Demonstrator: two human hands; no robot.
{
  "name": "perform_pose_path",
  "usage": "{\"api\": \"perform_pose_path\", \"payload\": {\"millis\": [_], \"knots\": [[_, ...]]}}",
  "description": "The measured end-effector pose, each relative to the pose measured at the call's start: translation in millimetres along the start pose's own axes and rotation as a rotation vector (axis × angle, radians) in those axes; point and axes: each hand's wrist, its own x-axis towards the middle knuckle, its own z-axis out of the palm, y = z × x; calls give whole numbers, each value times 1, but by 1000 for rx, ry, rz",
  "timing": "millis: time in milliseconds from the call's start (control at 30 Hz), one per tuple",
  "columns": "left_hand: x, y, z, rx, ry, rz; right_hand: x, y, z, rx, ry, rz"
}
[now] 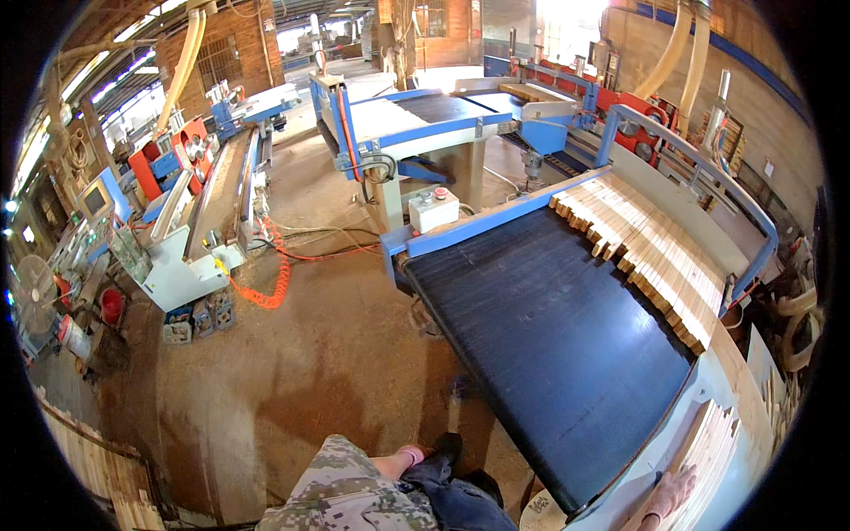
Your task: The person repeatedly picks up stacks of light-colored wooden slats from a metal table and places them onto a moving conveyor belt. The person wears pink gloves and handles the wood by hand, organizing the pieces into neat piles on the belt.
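Note:
My right hand (675, 491), in a pinkish glove, is at the lower right with its fingers over a bundle of pale wooden strips (715, 435). The strips lie lengthwise beside the conveyor's near right edge. My left hand (413, 454) is low in the middle, past a camouflage sleeve (341, 482); only a small pink part shows, and its fingers cannot be made out. To the right of it stretches a wide black conveyor belt (549, 319). Along the belt's far right side a row of wooden strips (646, 248) lies packed side by side, their ends uneven.
A blue guard rail (699, 150) rises behind the strip row. A white control box (434, 210) with a red button sits by the belt frame. Left stands another machine (190, 265) with an orange coiled hose (274, 288). More wood (97, 460) is stacked lower left.

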Motion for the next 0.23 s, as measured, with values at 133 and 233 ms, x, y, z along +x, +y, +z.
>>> {"api": "perform_pose_path", "payload": {"millis": [133, 233], "knots": [[-12, -1, -8, -52, 43, 21, -6, -1, -6, 63, 21, 1], [-30, 8, -24, -67, 37, 32, 9, 18, 20, 40, 56, 21]]}}
